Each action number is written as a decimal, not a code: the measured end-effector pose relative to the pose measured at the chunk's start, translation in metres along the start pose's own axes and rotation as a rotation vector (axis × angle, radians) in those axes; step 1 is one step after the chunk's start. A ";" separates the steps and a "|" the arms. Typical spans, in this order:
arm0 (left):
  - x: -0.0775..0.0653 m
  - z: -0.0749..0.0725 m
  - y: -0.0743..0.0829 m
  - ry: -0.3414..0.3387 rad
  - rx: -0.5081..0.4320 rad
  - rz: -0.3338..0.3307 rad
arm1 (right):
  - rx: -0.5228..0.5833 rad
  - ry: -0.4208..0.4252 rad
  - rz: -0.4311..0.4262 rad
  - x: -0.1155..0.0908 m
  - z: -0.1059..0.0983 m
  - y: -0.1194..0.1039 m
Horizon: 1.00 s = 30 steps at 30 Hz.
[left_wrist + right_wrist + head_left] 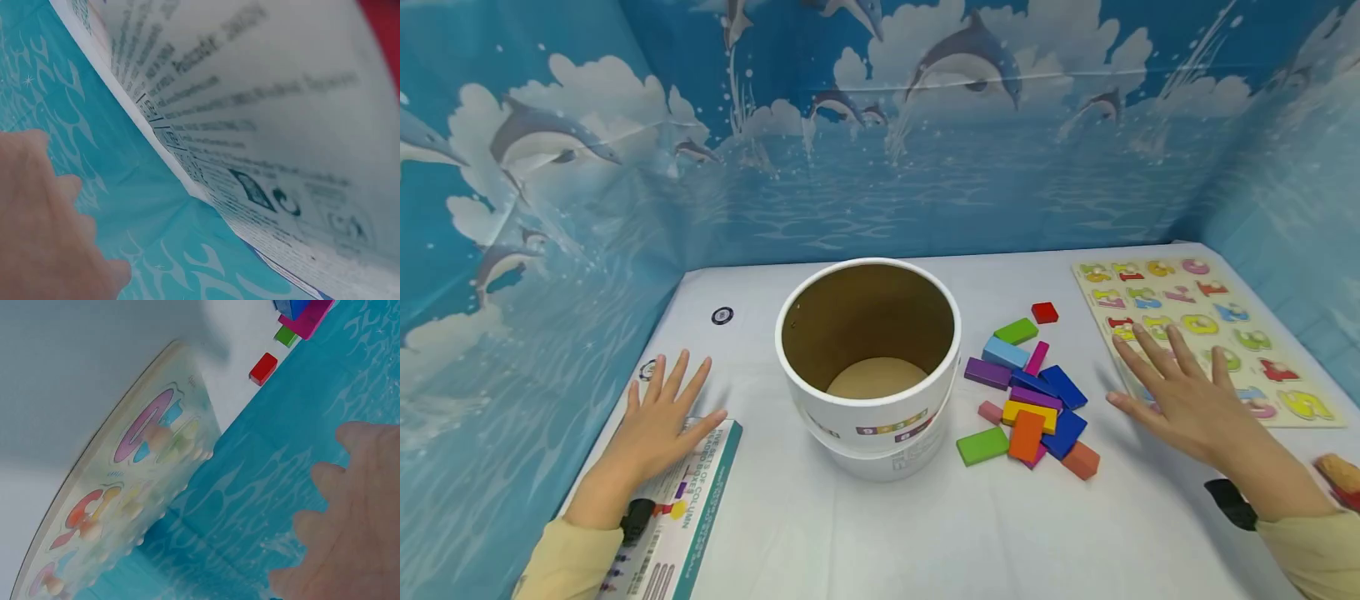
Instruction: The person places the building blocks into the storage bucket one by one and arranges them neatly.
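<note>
My left hand is spread flat, palm down, over a white and teal game box at the table's left side; it holds nothing. In the left wrist view the box's printed face fills much of the frame beside the hand. On the other side, my right hand has its fingers spread above the near-left edge of a pegged number puzzle board, with nothing in its grasp. Between the hands stands a white round bucket, open at the top. Right of it lies a loose pile of coloured wooden blocks.
Two dark round chips lie at the back left, one whole, the other partly behind the left fingers. A red block sits behind the pile. A tan and red object is at the right edge. Dolphin-print sheeting encloses the table.
</note>
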State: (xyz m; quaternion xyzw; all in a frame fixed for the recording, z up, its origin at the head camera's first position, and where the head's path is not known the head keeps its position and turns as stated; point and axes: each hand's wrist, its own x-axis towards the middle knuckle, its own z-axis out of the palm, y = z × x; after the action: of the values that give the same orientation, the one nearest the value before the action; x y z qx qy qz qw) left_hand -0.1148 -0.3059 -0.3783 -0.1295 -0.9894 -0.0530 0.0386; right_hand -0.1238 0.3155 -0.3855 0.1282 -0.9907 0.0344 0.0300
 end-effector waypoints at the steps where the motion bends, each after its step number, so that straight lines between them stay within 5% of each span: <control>1: 0.000 0.000 0.001 -0.004 0.002 -0.001 | -0.002 0.006 -0.001 0.000 0.001 0.000; 8: 0.009 -0.029 0.016 0.051 0.018 0.065 | 0.017 -0.026 -0.042 0.003 -0.019 -0.011; 13: 0.011 -0.062 0.047 0.235 -0.067 0.093 | 0.317 0.013 -0.072 0.001 -0.044 -0.033; 16: 0.009 -0.076 0.075 0.389 -0.271 0.084 | 0.507 0.112 -0.065 -0.003 -0.044 -0.045; 20: 0.011 -0.089 0.115 0.523 -0.699 0.091 | 0.633 0.190 -0.018 -0.005 -0.031 -0.053; 24: 0.025 -0.079 0.138 0.484 -1.085 0.113 | 0.701 0.140 -0.029 -0.002 -0.012 -0.056; 30: 0.065 -0.046 0.138 0.466 -1.372 0.136 | 0.797 0.010 -0.116 0.006 0.012 -0.068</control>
State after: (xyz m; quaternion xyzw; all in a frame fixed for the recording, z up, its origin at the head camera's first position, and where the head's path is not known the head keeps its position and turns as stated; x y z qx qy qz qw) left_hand -0.1385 -0.1624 -0.3143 -0.1712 -0.6894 -0.6851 0.1616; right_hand -0.1128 0.2477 -0.3926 0.1852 -0.8906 0.4150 -0.0152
